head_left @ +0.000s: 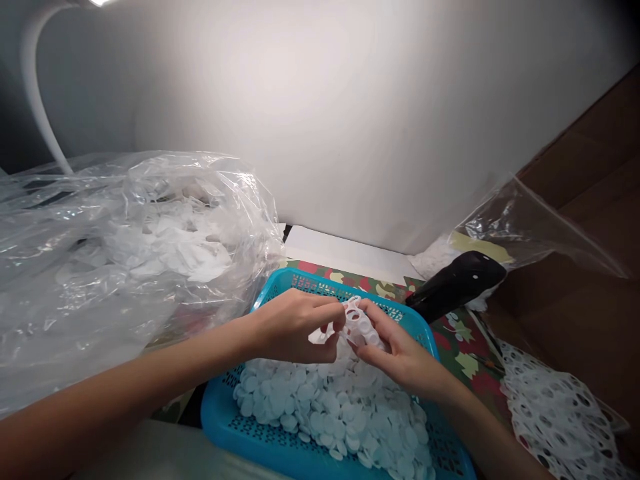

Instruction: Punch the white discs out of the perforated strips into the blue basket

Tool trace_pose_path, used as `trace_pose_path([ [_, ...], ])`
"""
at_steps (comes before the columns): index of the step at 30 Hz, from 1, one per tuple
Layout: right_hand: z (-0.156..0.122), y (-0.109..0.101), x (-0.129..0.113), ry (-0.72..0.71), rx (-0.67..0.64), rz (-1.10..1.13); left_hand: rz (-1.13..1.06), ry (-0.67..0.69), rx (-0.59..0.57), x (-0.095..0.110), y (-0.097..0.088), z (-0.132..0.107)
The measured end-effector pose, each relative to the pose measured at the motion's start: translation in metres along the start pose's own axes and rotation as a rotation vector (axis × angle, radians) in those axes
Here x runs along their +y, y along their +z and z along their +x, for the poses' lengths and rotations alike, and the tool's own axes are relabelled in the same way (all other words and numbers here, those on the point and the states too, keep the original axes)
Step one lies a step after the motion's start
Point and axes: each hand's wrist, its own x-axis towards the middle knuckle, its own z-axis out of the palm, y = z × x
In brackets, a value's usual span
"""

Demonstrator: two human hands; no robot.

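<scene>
A crumpled white sheet with round holes [369, 331] is pinched between the thumb and fingers of my right hand [400, 353]. My left hand [295, 327] is beside it with fingers curled, their tips at the sheet's left edge. Whatever those left fingertips pinch is too small or hidden to make out. Both hands are over a blue plastic basket [220, 417] with perforated sides. Inside it, small white round discs [320, 407] lie in a loose heap below the hands.
A big clear plastic bag [240, 200] of white pieces stands left, under a white lamp neck [33, 87]. A black object [457, 283] sits behind the basket's right corner. Holed white sheets [560, 413] pile up at lower right, near brown cardboard [575, 320].
</scene>
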Motion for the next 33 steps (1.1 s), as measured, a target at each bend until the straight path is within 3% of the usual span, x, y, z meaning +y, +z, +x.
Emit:
trace_pose_path([
  [7, 0.002, 0.0, 0.002, 0.059, 0.03, -0.028, 0.101, 0.111, -0.025, -0.001, 0.001, -0.002],
  [16, 0.004, -0.006, -0.002, 0.065, -0.096, -0.028, -0.113, 0.099, -0.068, -0.002, -0.002, -0.003],
  [20, 0.004, -0.01, -0.003, 0.066, -0.172, 0.088, -0.135, 0.098, -0.037, 0.0, -0.003, -0.002],
  [25, 0.006, -0.009, -0.004, 0.095, -0.06, 0.124, -0.144, 0.139, -0.012, 0.0, -0.003, 0.0],
  [33, 0.005, -0.007, 0.0, 0.151, 0.0, 0.21, -0.252, 0.121, -0.051, -0.002, -0.003, -0.001],
])
